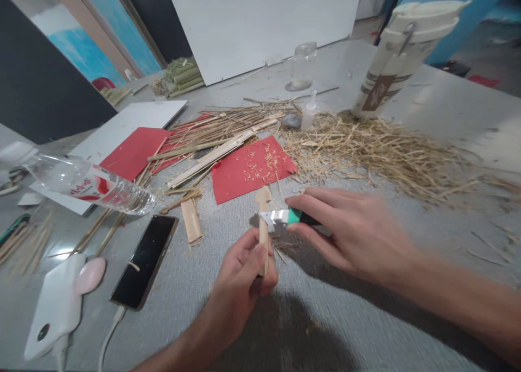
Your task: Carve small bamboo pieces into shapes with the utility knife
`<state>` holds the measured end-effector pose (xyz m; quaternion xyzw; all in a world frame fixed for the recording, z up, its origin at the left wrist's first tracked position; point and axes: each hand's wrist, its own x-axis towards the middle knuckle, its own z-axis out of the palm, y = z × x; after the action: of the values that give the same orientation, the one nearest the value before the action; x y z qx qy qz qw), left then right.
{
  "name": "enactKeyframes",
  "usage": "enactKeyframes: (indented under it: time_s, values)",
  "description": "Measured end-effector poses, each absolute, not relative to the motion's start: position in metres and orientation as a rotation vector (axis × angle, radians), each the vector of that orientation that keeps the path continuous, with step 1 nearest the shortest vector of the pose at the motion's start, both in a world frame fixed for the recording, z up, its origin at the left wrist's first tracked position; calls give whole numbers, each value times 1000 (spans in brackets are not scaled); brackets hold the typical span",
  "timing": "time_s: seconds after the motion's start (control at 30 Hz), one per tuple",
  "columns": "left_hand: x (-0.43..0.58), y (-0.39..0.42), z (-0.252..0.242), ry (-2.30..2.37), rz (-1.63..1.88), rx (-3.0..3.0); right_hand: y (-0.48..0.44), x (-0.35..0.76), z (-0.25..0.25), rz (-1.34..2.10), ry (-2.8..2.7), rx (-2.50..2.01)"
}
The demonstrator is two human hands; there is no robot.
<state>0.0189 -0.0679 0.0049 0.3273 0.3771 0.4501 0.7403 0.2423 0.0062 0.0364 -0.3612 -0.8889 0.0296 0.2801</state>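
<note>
- My left hand [244, 271] is closed around the lower end of a thin bamboo strip [264, 220], thumb and fingers pinching it so it stands nearly upright above the grey table [325, 328].
- The strip's top end is cut into a notched, stepped shape; it shows in front of the near edge of a red paper sheet [248, 171].
- My right hand [345, 233] is closed on a utility knife [287, 217] with a green and black handle, fingers wrapped over it, the pale blade end pointing left.
- The blade end meets the strip just below the notched top; whether it bites into the bamboo I cannot tell.
- Small shavings lie on the red sheet and on the table under my hands.
- Behind the sheet: a bundle of split bamboo sticks [215, 138], and to the right a broad heap of straw-like shavings [378, 149].
- A short flat bamboo piece [191, 221] lies left of my left hand, just beside a black smartphone [144, 260] with a white cable.
- Further left: a clear plastic bottle [89, 184] on its side, a pink oval object [90, 275], a white power bank [55, 307].
- At the back: a small glass jar [303, 65], a small dropper bottle [309, 111], a tall cream tumbler [401, 51].
</note>
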Motion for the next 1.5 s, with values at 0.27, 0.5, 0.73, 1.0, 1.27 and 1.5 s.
enactKeyframes:
  time_s: [0.27, 0.5, 0.73, 1.0, 1.27, 1.5]
  values:
    - [20, -67, 4, 752, 984, 714, 7, 242, 37, 134, -2402, -894]
    - [18, -69, 4, 791, 970, 741, 6, 241, 37, 156, -2401, -887]
    - [19, -67, 6, 815, 983, 721, 11, 248, 39, 38, -2369, -949]
    - [20, -67, 14, 459, 926, 453, 8, 239, 36, 184, -2395, -747]
    - [21, -72, 16, 304, 849, 311, 5, 238, 37, 250, -2403, -712]
    - [31, -103, 9, 281, 983, 204, 5, 242, 40, 275, -2403, -758]
